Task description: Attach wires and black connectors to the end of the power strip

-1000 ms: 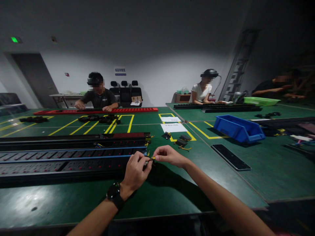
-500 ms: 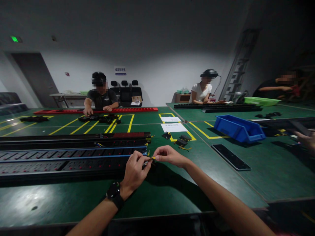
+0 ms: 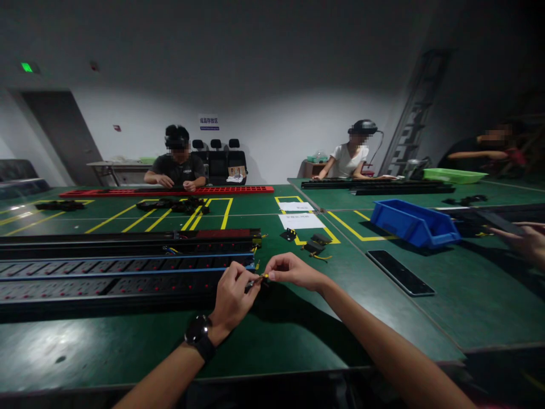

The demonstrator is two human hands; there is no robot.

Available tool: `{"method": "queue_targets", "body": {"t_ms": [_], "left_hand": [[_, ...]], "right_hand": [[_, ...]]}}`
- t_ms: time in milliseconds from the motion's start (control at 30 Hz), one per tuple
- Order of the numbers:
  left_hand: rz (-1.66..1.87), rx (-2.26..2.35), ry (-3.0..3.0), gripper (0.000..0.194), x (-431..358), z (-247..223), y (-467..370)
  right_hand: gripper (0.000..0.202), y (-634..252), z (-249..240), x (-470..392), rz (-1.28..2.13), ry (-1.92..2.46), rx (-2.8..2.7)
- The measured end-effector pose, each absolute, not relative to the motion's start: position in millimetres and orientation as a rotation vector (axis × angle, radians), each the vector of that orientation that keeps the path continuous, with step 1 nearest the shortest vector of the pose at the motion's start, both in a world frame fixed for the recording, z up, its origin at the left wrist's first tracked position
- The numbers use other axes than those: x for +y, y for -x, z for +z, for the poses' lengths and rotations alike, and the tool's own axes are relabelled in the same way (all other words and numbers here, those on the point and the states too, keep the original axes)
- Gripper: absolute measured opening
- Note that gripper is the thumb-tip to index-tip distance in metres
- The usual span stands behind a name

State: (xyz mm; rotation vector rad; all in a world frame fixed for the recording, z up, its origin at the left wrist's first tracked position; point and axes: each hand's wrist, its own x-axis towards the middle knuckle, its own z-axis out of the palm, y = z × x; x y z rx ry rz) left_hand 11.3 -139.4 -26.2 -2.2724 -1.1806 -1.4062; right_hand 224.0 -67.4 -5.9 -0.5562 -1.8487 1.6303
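Note:
My left hand (image 3: 235,295), a dark watch on its wrist, is closed in a pinch at the right end of a long black strip (image 3: 162,284) with rows of sockets and red dots. Opposite it, my right hand (image 3: 296,271) pinches a small yellow wire (image 3: 265,276) between thumb and forefinger. The fingertips of both hands almost meet there. What exactly lies between my left fingers is too small and partly hidden to make out. Further yellow wire ends (image 3: 257,250) stick out from the neighbouring strips.
Beyond my right hand lie small black parts (image 3: 315,245) with yellow wires, and white papers (image 3: 300,221). A phone (image 3: 400,272) and a blue bin (image 3: 413,224) stand to the right. Co-workers sit across the table; another person's hand (image 3: 525,241) is at the right edge.
My two hands hold nearly the same pose at the wire. The co-worker across on the left has drawn their hands back from the black parts, bringing them together.

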Motion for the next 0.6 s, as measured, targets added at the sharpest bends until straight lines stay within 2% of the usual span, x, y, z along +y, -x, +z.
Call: {"method": "queue_targets", "body": {"t_ms": [600], "left_hand": [[-1.400, -1.164, 2.270, 0.008, -141.6, -20.3, -15.2]], "right_hand": [[0.039, -224.1, -6.4, -67.0, 1.606, 0.547, -1.877]]}}
